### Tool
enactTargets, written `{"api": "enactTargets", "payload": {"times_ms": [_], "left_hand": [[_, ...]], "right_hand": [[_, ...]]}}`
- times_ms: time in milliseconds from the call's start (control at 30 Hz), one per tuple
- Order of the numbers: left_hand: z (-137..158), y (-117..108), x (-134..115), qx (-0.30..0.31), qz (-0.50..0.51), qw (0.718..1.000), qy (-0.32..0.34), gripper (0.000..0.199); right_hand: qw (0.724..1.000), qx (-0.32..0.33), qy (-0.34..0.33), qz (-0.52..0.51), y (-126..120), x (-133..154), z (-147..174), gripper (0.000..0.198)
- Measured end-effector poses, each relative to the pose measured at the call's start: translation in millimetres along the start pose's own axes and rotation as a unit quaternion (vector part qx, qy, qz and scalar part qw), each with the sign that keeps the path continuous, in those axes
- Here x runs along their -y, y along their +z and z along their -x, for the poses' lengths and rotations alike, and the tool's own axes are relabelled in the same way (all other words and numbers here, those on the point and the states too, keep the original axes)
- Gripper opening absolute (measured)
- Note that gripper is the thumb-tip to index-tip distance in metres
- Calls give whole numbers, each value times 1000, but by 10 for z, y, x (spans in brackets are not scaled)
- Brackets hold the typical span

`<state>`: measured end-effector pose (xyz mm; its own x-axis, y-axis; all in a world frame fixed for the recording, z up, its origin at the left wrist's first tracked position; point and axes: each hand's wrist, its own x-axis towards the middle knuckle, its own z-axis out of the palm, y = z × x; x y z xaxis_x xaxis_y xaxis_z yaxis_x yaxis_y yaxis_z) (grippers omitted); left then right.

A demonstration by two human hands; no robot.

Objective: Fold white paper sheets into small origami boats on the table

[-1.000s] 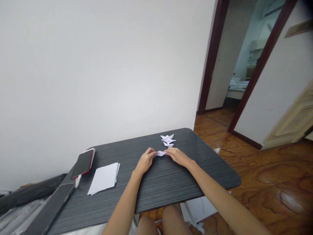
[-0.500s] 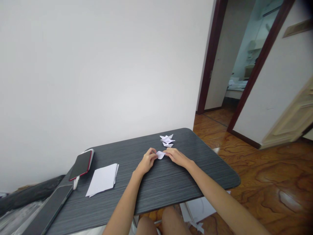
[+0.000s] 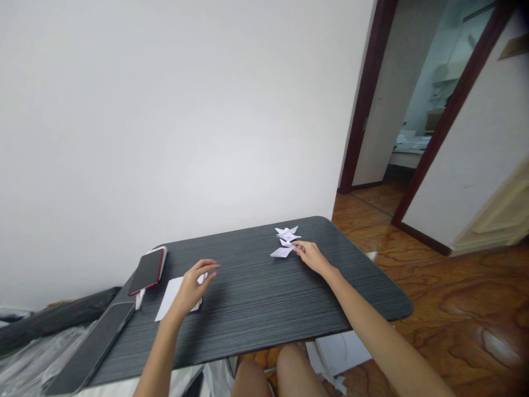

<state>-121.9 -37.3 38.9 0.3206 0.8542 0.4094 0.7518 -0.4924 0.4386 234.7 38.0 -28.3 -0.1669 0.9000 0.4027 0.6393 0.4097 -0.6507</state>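
My right hand (image 3: 308,256) pinches the right tip of a folded white paper boat (image 3: 282,252), low over the table or resting on it. Just beyond it lie several more folded paper boats (image 3: 287,234), close together near the far edge. On the left, my left hand (image 3: 195,285) is raised with its fingers apart and nothing in them. It hovers above the right side of a stack of white paper sheets (image 3: 168,298) and hides part of it.
A dark tablet-like device with a red edge (image 3: 147,270) sits at the table's far left, a white plug below it. Nearer lies a long dark panel (image 3: 93,347). The dark table (image 3: 243,309) stands against a white wall. Papers (image 3: 343,353) lie below its front edge.
My left hand has let go of the paper boat and moved left over the sheets. My right hand has carried the boat slightly right, beside the others. The view has shifted a little.
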Motion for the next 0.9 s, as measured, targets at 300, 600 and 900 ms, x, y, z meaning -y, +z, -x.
{"api": "enactTargets", "payload": {"times_ms": [300, 600, 900], "left_hand": [[952, -488, 622, 117, -87, 985, -96, 46], [929, -449, 698, 100, -74, 986, -114, 43], [822, -541, 636, 120, -36, 981, -149, 40]], "right_hand": [[999, 10, -26, 38, -18, -52, 24, 28], [997, -21, -8, 71, 12, -88, 27, 21], [996, -66, -49, 34, 82, 129, -44, 22]]}}
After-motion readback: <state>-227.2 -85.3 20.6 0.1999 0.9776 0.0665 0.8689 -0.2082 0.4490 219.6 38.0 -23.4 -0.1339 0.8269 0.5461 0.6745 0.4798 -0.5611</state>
